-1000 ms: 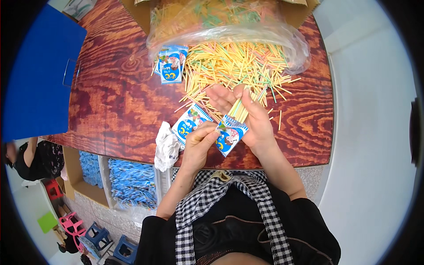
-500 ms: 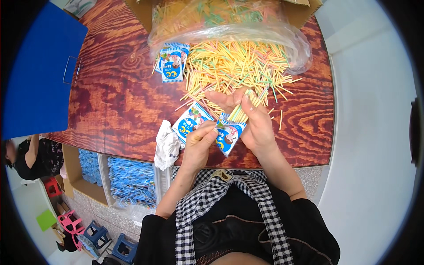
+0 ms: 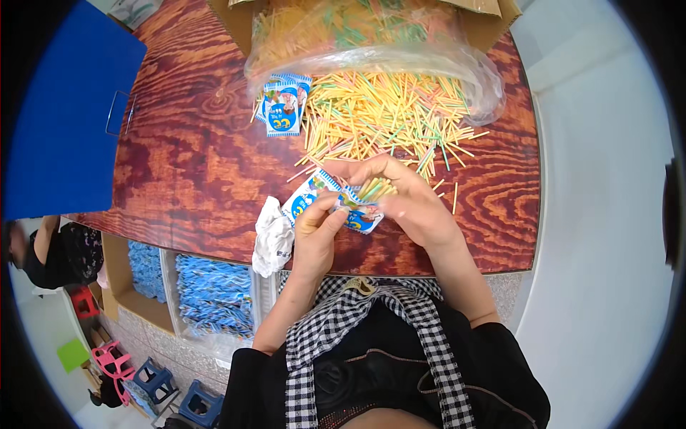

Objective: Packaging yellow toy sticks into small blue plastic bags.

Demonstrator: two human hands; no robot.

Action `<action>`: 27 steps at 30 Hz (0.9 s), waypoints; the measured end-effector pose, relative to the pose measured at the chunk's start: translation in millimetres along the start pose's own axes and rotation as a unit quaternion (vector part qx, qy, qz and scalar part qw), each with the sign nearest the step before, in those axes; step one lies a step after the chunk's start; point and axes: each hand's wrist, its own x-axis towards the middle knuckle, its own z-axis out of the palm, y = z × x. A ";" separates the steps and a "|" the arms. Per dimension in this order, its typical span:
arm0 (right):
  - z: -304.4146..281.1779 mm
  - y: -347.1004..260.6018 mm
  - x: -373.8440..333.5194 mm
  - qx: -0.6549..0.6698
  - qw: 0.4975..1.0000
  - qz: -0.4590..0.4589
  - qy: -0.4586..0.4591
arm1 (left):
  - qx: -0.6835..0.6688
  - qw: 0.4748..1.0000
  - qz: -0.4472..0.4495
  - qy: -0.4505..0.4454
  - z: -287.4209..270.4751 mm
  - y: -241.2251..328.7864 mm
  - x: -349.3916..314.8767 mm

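My left hand (image 3: 316, 232) pinches a small blue-and-white packet (image 3: 363, 220) by its left side, just above the table's near edge. Out of the packet's open top poke several thin pastel sticks (image 3: 377, 189), mostly pale yellow. My right hand (image 3: 423, 211) curls around the packet's right side, its fingers bent over the top near the sticks. Beneath and left of this packet lies another packet of the same kind (image 3: 311, 191). A crumpled white cloth (image 3: 273, 239) rests by my left hand at the table edge.
Beyond my hands, a large pile of loose sticks (image 3: 386, 107) spills from a clear plastic bag (image 3: 471, 75) in a cardboard box (image 3: 493, 21). More packets (image 3: 283, 107) lie left of it. Blue packets fill a bin (image 3: 213, 293) below the table. A blue panel (image 3: 64, 114) and another person (image 3: 68, 257) are left.
The bundle of sticks has gone from my right hand's fingers into the packet's mouth. My right hand has come in and closed around the packet, which is turned more level.
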 end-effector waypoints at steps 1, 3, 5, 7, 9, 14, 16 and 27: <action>-0.8 -1.8 1.2 -0.009 1.000 -0.017 -0.011 | -0.037 0.999 -0.020 0.005 1.9 1.9 0.8; 2.6 -1.7 2.2 -0.077 0.997 -0.005 0.013 | -0.074 0.996 -0.039 0.009 5.0 3.2 2.2; 6.9 -1.5 3.5 -0.273 0.962 -0.033 0.009 | -0.129 0.991 -0.045 0.007 7.9 3.5 3.4; 11.6 -2.9 6.0 -0.516 0.853 -0.079 -0.002 | -0.122 0.991 -0.044 0.014 1.8 0.1 2.2; 15.0 -12.0 2.7 -0.495 0.866 -0.063 0.025 | -0.115 0.992 -0.045 0.019 0.2 1.9 1.7; 17.6 -16.2 -6.3 -0.577 0.810 -0.004 0.099 | -0.097 0.994 -0.044 0.021 -0.4 11.0 4.3; 26.2 -18.8 -7.7 -0.562 0.815 -0.062 0.124 | 0.028 0.999 0.031 0.005 -2.8 14.6 9.1; 15.8 -25.4 -4.7 -0.498 0.859 -0.113 0.043 | 0.444 0.865 0.232 0.007 2.9 45.9 18.7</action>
